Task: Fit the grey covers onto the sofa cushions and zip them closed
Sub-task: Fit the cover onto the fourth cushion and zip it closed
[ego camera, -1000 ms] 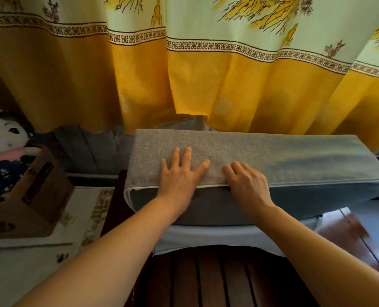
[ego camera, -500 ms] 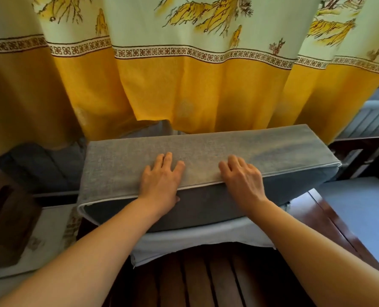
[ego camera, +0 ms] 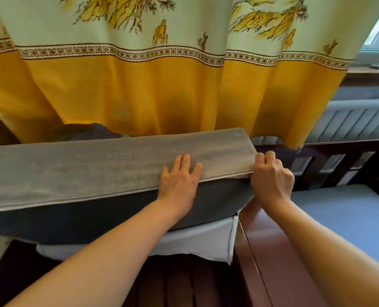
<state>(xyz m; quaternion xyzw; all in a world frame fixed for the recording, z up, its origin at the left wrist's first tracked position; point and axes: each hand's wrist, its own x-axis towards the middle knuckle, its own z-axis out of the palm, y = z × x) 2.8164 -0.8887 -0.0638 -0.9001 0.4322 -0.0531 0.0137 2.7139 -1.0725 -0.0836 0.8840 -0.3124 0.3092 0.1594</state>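
A long sofa cushion in its grey cover (ego camera: 91,171) stands on edge across the wooden sofa frame, with white piping along its front top edge. My left hand (ego camera: 179,182) lies flat on the cushion's top and front face, fingers spread. My right hand (ego camera: 270,176) is curled around the cushion's right end corner, gripping the cover there. Below the cushion, a loose pale flap of cover fabric (ego camera: 208,242) hangs out with a zipper edge down its right side.
A yellow and pale green curtain (ego camera: 162,89) hangs right behind the cushion. Dark wooden sofa slats (ego camera: 184,284) lie below and an armrest (ego camera: 257,240) runs to the right. A blue-grey seat cushion (ego camera: 343,218) lies at right, a radiator (ego camera: 350,125) behind it.
Both hands slid right along the cushion. My right hand went from lying flat on top to curling around the right end corner. The view swung right, dropping the doll and box out of sight.
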